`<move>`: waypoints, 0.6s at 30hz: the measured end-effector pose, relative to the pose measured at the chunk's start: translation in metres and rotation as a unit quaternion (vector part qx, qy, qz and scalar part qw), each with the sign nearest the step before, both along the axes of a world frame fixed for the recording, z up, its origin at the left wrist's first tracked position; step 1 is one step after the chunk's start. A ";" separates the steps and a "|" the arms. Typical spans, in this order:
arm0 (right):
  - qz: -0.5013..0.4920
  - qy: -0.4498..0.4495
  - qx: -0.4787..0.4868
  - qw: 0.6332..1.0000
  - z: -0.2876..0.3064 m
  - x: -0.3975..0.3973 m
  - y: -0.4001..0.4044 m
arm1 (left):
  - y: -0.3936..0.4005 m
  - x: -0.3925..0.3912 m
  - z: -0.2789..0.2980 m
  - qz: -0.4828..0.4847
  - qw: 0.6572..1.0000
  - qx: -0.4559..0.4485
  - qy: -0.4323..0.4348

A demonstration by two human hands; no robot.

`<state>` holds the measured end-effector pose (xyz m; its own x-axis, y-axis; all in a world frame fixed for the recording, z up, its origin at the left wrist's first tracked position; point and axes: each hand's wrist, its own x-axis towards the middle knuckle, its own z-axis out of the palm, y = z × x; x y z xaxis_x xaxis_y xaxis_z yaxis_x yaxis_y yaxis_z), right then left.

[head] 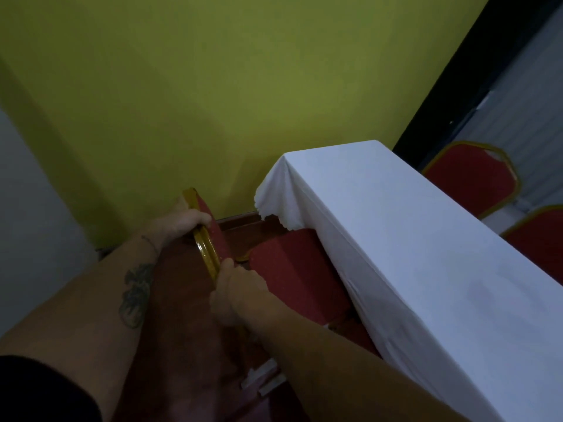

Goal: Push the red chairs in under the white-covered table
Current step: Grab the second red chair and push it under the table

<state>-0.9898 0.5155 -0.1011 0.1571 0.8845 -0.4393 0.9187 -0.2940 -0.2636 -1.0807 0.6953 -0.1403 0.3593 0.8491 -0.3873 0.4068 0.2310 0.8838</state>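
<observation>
A red chair with a gold frame stands at the near long side of the white-covered table. Its seat reaches partly under the hanging cloth. My left hand grips the far end of the gold top rail of the chair's back. My right hand grips the near end of that same rail. Beyond the table, on its far side, two more red chairs show: one backrest and part of another.
A yellow-green wall closes the space behind the table's end, with a dark skirting board at its foot. A white wall runs along the left. A dark frame and a grey surface lie at the upper right.
</observation>
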 end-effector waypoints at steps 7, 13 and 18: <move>-0.033 -0.009 0.008 0.999 -0.007 0.038 -0.001 | 0.006 0.045 -0.025 0.036 0.998 0.050 -0.033; -0.043 -0.006 0.026 0.999 -0.006 0.052 0.006 | -0.021 0.079 -0.004 0.123 0.992 0.040 -0.006; -0.052 -0.007 0.022 0.998 -0.003 0.064 -0.004 | -0.043 0.099 0.001 0.171 0.982 0.078 0.027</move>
<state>-0.9261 0.5119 -0.1038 0.2551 0.8817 -0.3968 0.8875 -0.3764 -0.2657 -0.9821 0.6526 -0.1398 0.0249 0.9669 -0.2541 0.3769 0.2263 0.8982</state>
